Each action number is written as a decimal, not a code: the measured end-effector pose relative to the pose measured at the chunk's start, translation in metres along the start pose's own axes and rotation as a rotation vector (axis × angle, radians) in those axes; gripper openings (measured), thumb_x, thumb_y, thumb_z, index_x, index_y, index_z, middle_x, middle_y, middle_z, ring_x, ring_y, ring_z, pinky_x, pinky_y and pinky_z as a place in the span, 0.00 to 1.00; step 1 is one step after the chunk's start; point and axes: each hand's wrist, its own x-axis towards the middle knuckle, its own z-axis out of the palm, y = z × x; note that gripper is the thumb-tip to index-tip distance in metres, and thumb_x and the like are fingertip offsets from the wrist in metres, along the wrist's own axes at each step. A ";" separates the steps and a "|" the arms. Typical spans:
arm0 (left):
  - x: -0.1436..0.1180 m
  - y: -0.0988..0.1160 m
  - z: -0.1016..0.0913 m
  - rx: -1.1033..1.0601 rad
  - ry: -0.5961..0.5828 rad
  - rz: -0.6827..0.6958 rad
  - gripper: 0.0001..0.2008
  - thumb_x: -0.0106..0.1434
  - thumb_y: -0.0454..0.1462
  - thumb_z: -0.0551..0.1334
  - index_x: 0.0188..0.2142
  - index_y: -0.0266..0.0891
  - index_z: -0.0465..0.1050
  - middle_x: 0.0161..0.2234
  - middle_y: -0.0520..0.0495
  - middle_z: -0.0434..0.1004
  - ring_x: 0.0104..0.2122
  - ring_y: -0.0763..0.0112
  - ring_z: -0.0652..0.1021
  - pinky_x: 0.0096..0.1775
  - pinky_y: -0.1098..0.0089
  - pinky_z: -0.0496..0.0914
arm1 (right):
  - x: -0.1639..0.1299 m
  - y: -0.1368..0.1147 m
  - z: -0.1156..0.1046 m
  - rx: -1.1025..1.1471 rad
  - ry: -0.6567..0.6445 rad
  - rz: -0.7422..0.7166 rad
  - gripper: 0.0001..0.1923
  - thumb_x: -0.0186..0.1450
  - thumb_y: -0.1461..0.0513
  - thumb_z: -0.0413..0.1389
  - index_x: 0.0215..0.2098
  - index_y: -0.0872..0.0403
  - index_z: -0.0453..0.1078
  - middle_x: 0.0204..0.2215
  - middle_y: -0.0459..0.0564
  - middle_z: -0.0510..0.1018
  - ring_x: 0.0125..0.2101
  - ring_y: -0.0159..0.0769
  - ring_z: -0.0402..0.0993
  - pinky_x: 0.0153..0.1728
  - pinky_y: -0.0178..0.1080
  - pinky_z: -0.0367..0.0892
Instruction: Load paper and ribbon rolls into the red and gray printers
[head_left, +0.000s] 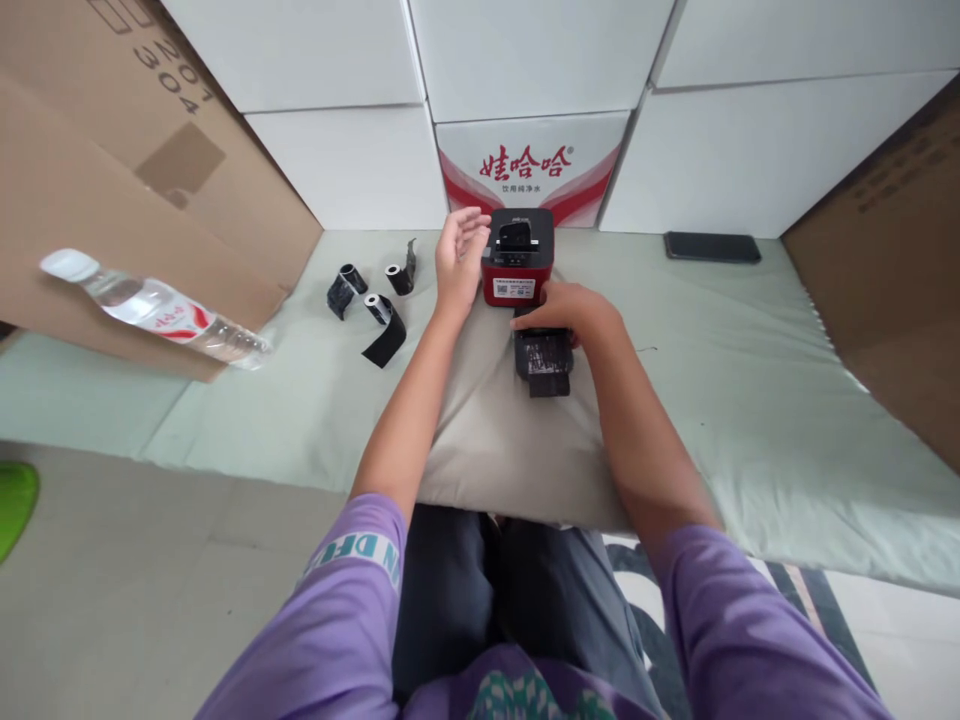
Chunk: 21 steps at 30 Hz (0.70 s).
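A small red and black box-shaped device [517,272], with a slot on top and a QR-code sticker on its front, stands upright on the cloth. My left hand [463,255] is at its left side, fingers stretched out and holding nothing; whether it touches the device I cannot tell. Just in front of the device, my right hand [574,308] grips a dark object [543,358] from above. Faint pale marks cover its upper face, and a black strip [550,385] sticks out toward me. My fingers hide its far end. To the left lie several small rolls of black tape-like strip [386,325], partly unwound.
A water bottle [172,315] leans at the left by a cardboard box [187,190]. White cartons [525,60] are stacked behind the cloth-covered surface [750,400]. A dark phone [712,247] lies at the back right, near another cardboard box [892,250].
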 end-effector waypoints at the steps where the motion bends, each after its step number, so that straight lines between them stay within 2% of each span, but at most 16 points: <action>1: -0.001 0.001 0.000 -0.005 -0.009 -0.014 0.39 0.64 0.73 0.62 0.56 0.48 0.76 0.54 0.41 0.83 0.60 0.51 0.82 0.65 0.50 0.74 | 0.002 0.004 -0.004 0.031 -0.039 0.006 0.41 0.60 0.46 0.75 0.65 0.55 0.74 0.58 0.68 0.83 0.51 0.61 0.86 0.49 0.55 0.85; 5: -0.006 0.009 -0.001 0.009 -0.043 -0.090 0.31 0.69 0.68 0.62 0.52 0.47 0.78 0.46 0.43 0.86 0.52 0.56 0.85 0.59 0.55 0.77 | 0.010 0.022 -0.021 0.088 -0.132 0.024 0.33 0.63 0.48 0.74 0.62 0.51 0.77 0.58 0.65 0.83 0.40 0.55 0.88 0.41 0.56 0.87; 9: -0.008 0.016 0.001 0.027 -0.070 -0.100 0.25 0.72 0.64 0.63 0.45 0.47 0.79 0.38 0.45 0.84 0.40 0.63 0.84 0.47 0.63 0.78 | 0.017 0.031 -0.025 0.063 -0.135 0.018 0.39 0.61 0.49 0.77 0.67 0.48 0.77 0.54 0.61 0.86 0.36 0.52 0.89 0.40 0.53 0.87; 13: -0.009 0.022 0.003 0.054 -0.070 -0.114 0.25 0.71 0.64 0.63 0.38 0.46 0.76 0.29 0.50 0.77 0.30 0.68 0.79 0.38 0.66 0.74 | 0.020 0.031 -0.022 0.037 -0.145 -0.003 0.41 0.64 0.49 0.75 0.71 0.48 0.73 0.56 0.62 0.86 0.35 0.50 0.89 0.39 0.51 0.86; 17: -0.010 0.028 0.003 0.075 -0.082 -0.126 0.25 0.72 0.63 0.62 0.35 0.46 0.74 0.24 0.52 0.67 0.29 0.66 0.76 0.37 0.65 0.71 | 0.021 0.032 -0.022 0.042 -0.164 -0.016 0.38 0.66 0.50 0.73 0.72 0.48 0.72 0.58 0.62 0.85 0.35 0.48 0.89 0.39 0.49 0.86; 21: -0.009 0.029 0.002 0.082 -0.099 -0.124 0.24 0.72 0.61 0.64 0.34 0.46 0.74 0.22 0.53 0.64 0.30 0.64 0.77 0.39 0.64 0.72 | 0.022 0.035 -0.022 0.081 -0.172 -0.005 0.41 0.62 0.50 0.76 0.70 0.47 0.74 0.56 0.60 0.86 0.35 0.47 0.88 0.39 0.49 0.86</action>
